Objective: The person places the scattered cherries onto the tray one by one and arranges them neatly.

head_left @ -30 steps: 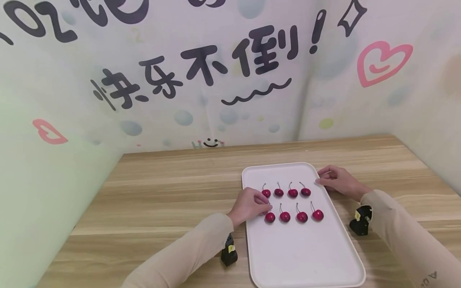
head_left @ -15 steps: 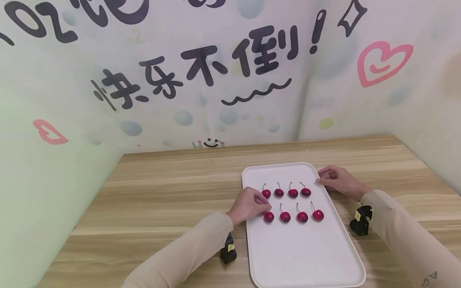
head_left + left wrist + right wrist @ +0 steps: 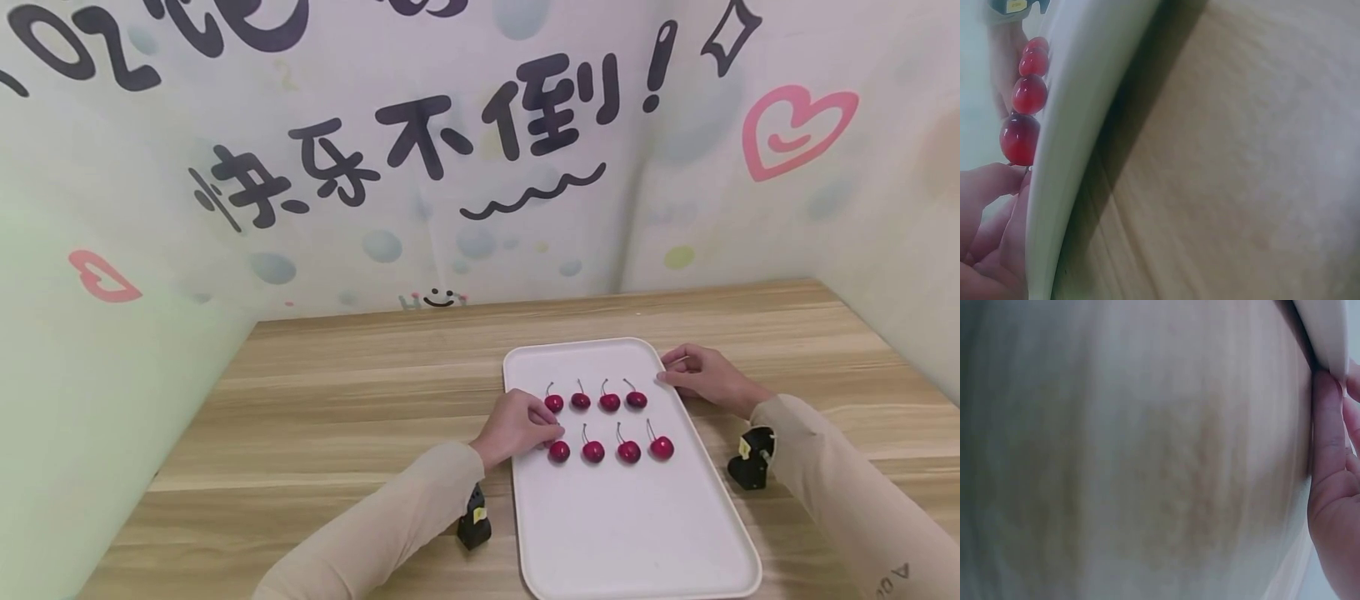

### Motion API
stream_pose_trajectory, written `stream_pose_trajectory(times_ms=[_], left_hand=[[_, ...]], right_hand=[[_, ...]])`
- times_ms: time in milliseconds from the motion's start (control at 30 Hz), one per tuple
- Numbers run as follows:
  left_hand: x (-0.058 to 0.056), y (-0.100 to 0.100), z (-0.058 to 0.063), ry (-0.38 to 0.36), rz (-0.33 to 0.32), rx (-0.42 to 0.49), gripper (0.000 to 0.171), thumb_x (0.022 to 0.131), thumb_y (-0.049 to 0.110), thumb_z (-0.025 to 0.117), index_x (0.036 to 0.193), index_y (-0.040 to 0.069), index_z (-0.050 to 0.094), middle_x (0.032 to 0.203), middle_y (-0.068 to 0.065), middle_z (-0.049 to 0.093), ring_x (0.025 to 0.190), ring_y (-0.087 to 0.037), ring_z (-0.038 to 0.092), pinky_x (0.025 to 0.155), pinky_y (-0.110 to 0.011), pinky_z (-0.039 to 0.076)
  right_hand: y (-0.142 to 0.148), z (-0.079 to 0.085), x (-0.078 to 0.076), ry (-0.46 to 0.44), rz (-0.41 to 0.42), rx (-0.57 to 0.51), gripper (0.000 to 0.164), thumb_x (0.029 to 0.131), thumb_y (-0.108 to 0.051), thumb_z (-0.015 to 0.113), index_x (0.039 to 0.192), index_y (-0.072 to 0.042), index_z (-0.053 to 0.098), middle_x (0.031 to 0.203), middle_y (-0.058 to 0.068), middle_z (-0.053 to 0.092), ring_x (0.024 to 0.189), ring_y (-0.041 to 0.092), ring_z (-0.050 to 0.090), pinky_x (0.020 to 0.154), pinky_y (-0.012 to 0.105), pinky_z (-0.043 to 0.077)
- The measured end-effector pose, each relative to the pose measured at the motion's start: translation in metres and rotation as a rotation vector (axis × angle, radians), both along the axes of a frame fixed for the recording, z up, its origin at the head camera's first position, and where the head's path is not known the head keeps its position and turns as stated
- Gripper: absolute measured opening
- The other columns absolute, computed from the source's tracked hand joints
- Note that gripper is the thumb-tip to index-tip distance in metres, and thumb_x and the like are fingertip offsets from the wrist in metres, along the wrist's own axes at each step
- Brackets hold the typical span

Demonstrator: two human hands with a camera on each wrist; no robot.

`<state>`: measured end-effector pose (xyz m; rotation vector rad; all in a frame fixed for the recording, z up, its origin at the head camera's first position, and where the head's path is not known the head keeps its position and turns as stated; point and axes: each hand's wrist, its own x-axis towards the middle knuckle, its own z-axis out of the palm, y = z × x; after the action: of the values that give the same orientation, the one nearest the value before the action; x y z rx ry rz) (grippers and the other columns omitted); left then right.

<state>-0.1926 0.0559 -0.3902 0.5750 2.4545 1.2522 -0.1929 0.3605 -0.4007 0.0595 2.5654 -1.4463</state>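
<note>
A white tray (image 3: 633, 533) bears two rows of red cherries with stems. At the left end of the nearer row lies one cherry (image 3: 558, 452). My left hand (image 3: 519, 425) reaches over the tray's left rim and pinches this cherry's stem between thumb and fingers. The left wrist view shows the fingertips (image 3: 1015, 178) right at the nearest cherry (image 3: 1020, 139); most of the stem is hidden by them. My right hand (image 3: 705, 377) holds the tray's right rim near its far corner, the thumb (image 3: 1329, 425) against the rim's outer side.
The farther row, with a cherry (image 3: 636, 400) at its right end, lies beyond the left fingers. The tray stands on a wood-grain table (image 3: 360, 400). Behind the table rises a wall (image 3: 315, 258) with dark lettering. Black wrist cameras hang below both sleeves.
The left hand has shifted slightly left, and the pinched cherry has moved left with it. The other cherries, the tray and the right hand stay where they were.
</note>
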Motion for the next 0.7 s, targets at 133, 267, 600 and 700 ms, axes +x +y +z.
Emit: stream_pose_trajectory(times_ms=[133,267,600,700], left_hand=[[-0.0001,-0.0005,-0.0009,0.009,-0.003,-0.01,0.011,0.075,0.014,0.07,0.076,0.003,0.067,0.061,0.001,0.061,0.053,-0.005,0.056,0.052,-0.017,0.046],[-0.0002,-0.0007,-0.0007,0.015,-0.007,-0.015,0.012,0.075,0.014,0.071,0.076,0.003,0.067,0.06,0.001,0.061,0.053,-0.005,0.056,0.051,-0.017,0.045],[-0.0005,-0.0013,-0.0001,0.006,-0.009,-0.017,0.012,0.075,0.014,0.071,0.076,0.003,0.068,0.06,0.002,0.061,0.054,-0.005,0.056,0.052,-0.017,0.045],[-0.0007,-0.0015,-0.0007,-0.002,-0.004,-0.007,0.011,0.074,0.014,0.071,0.075,0.003,0.068,0.06,0.002,0.061,0.054,-0.006,0.057,0.052,-0.017,0.046]], right_hand=[[0.0009,-0.0013,-0.0005,0.011,0.009,-0.017,0.055,0.082,-0.032,0.063,0.114,0.007,0.042,0.095,0.015,0.059,0.083,0.016,0.059,0.075,0.028,0.049],[0.0011,-0.002,-0.0007,0.033,0.02,-0.032,0.052,0.082,-0.031,0.063,0.111,0.007,0.044,0.09,0.013,0.06,0.079,0.015,0.06,0.072,0.027,0.05],[-0.0002,0.0006,0.0,-0.009,-0.003,0.006,0.053,0.084,-0.028,0.061,0.118,0.007,0.04,0.098,0.016,0.058,0.086,0.019,0.059,0.077,0.029,0.048],[0.0005,-0.0001,-0.0002,-0.011,-0.003,0.015,0.054,0.084,-0.03,0.061,0.118,0.006,0.041,0.098,0.015,0.058,0.086,0.019,0.059,0.077,0.029,0.048]])
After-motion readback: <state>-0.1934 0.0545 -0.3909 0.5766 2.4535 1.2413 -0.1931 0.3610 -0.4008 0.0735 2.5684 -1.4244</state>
